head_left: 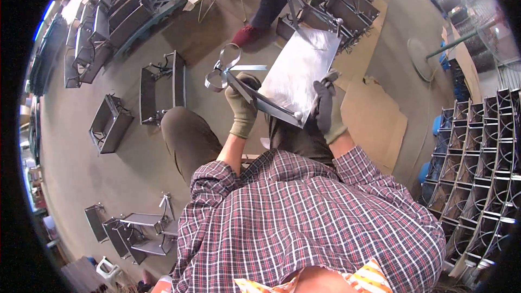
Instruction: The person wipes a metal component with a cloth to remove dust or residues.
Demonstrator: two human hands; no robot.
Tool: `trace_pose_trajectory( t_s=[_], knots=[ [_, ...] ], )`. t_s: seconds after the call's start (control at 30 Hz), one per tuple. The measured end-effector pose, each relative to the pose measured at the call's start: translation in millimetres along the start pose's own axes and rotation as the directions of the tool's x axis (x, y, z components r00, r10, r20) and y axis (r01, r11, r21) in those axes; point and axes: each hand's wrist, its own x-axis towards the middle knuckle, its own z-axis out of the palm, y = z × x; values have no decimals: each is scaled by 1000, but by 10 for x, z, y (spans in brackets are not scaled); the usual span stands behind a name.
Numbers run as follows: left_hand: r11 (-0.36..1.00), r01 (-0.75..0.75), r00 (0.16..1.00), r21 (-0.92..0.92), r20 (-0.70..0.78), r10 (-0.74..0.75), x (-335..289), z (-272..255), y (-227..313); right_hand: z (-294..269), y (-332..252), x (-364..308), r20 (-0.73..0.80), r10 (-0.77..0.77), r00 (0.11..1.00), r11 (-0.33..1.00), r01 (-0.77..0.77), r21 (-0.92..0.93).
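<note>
Over my lap I hold a small metal rack, its flat shiny panel [299, 70] tilted and catching the light. A bow-shaped loop of metal strip [230, 55] stands out at its left end, and another such loop shows at its far end. My left hand [242, 107], in a grey-green knitted glove, is wrapped round the bar beside the near-left loop. At the panel's right edge my right hand [326, 103], in a glove with dark-coated fingers, grips the rim. A round ball end [297, 115] sits at the panel's near corner. The panel's underside is hidden.
Similar dark metal racks [111, 123] stand on the floor at left, with more stacked [100, 27] behind. A flattened cardboard sheet [374, 122] lies at right, near a fan's round base [420, 58]. Stacked racks [472, 157] fill the right side. Another person's red shoe [248, 34] is ahead.
</note>
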Motion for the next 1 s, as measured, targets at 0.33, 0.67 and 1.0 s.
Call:
trace_pose_trajectory(
  t_s=[0.33, 0.67, 1.0],
  knots=[
    [997, -6, 991, -76, -134, -4, 40, 25, 55, 170, -71, -547, 175, 333, 927, 936, -348, 62],
    [990, -89, 988, 109, 133, 75, 15, 106, 238, 6, -235, -757, 269, 442, 855, 834, -503, 226],
    [971, 117, 938, 210, 299, -178, 6, 142, 294, -213, -471, -786, 272, 429, 861, 791, -504, 347]
  ],
)
